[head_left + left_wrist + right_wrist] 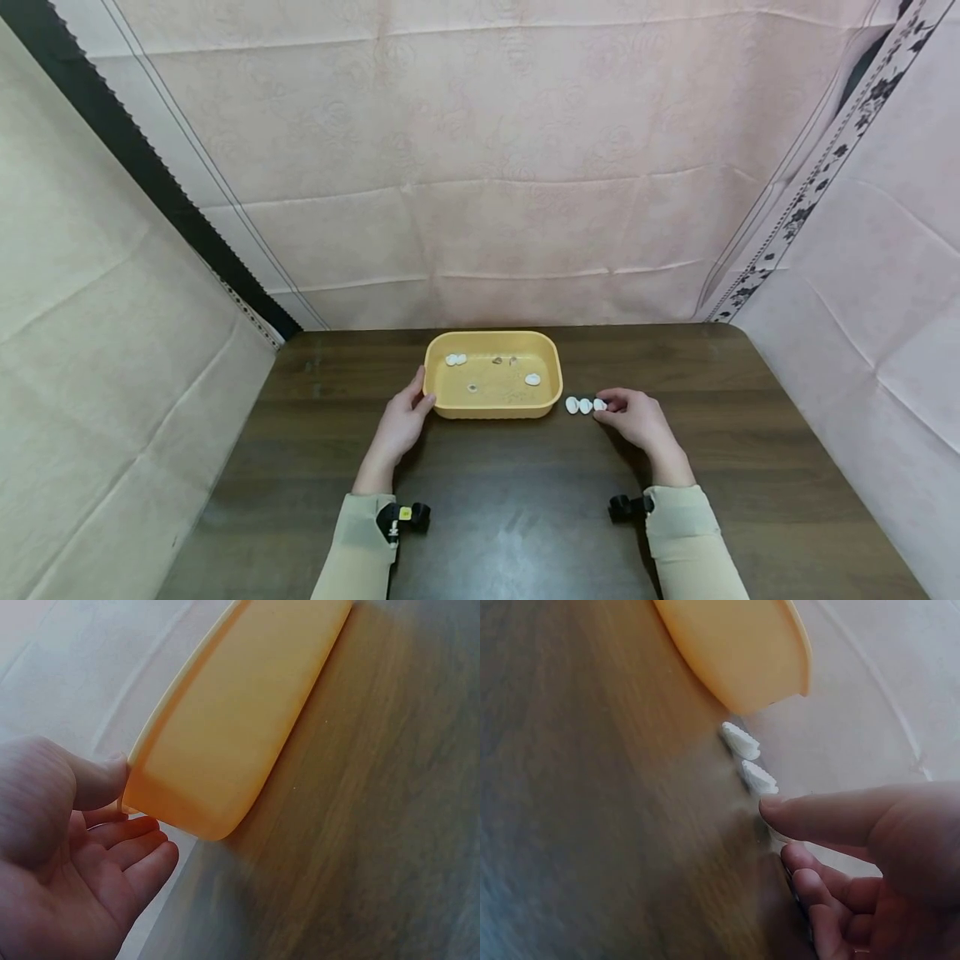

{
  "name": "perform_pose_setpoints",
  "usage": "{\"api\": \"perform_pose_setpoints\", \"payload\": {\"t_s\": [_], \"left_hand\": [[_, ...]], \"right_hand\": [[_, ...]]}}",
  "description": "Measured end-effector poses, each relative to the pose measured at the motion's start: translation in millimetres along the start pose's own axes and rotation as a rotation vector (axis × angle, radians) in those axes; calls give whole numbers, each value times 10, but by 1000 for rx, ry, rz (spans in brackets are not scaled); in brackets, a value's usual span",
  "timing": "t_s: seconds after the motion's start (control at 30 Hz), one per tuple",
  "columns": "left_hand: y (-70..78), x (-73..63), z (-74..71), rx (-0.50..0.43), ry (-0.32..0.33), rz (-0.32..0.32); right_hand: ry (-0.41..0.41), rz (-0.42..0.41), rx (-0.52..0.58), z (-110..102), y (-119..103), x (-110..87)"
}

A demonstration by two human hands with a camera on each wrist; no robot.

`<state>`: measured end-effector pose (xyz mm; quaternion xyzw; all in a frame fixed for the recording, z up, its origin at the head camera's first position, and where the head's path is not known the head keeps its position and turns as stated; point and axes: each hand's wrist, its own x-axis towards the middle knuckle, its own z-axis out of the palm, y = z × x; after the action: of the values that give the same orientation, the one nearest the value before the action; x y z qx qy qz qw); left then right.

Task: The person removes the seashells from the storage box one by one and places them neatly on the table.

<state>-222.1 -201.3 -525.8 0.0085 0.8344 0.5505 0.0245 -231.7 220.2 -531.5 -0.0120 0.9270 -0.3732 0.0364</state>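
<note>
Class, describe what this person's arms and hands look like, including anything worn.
The left sleeve and right sleeve are plain pale cream. Each carries a black device; the left one bears a yellow patch. The left hand and right hand are gloveless.

Evenly bright head view, pale glare on the table [502,533], soft shadows, dimmer, hazy wrist views

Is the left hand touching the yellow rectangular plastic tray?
Touching. In the left wrist view, the left hand has its thumb against the rim of the yellow rectangular plastic tray.
</note>
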Motion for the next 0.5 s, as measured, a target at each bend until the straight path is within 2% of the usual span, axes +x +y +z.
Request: {"api": "perform_pose_setpoints", "payload": {"t_s": [0.5], "left_hand": [[13, -17, -5, -1, -4, -18]], "right_hand": [[-15, -6, 11, -25, -15, -20]]}}
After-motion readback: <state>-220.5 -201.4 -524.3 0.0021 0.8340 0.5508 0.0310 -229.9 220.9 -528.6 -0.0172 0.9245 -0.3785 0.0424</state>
